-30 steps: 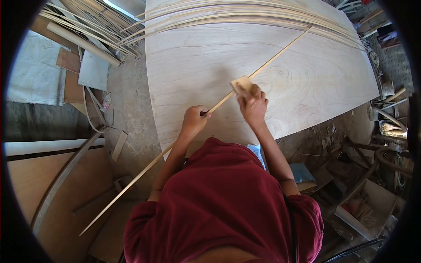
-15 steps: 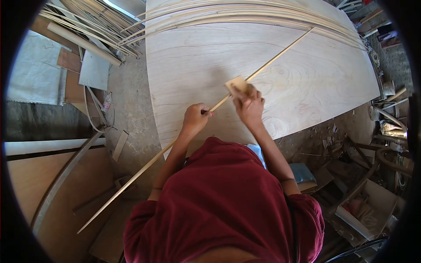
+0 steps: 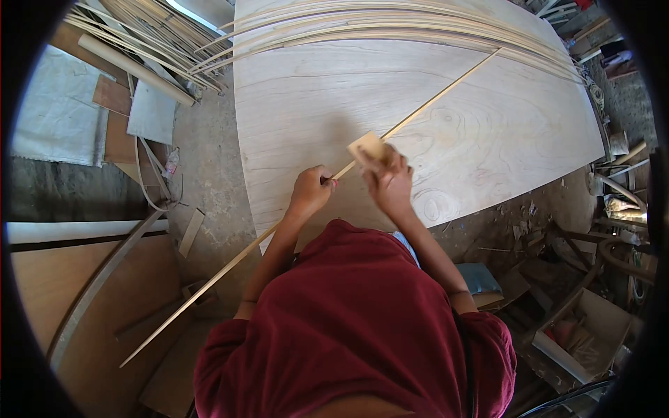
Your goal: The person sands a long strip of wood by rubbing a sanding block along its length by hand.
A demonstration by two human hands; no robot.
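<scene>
A long thin wooden strip [image 3: 432, 99] runs diagonally from the lower left up across a pale plywood sheet [image 3: 300, 97]. My left hand [image 3: 311, 189] is closed around the strip near its middle. Farther up the strip, my right hand [image 3: 391, 182] grips a flat tan rectangular block [image 3: 367, 148] that looks like a sanding block. The block rests against the strip, its underside hidden. The lower end of the strip sticks out past the sheet, beside my left arm.
Several long wooden strips [image 3: 390, 29] lie along the far edge of the plywood. More strips and a cardboard tube [image 3: 136, 70] are at the upper left. A curved wooden piece [image 3: 97, 282] stands at the left. An open box [image 3: 557, 352] sits at the lower right.
My right hand and the block have moved a little down and left along the strip, toward my left hand. The left hand keeps its hold in nearly the same place.
</scene>
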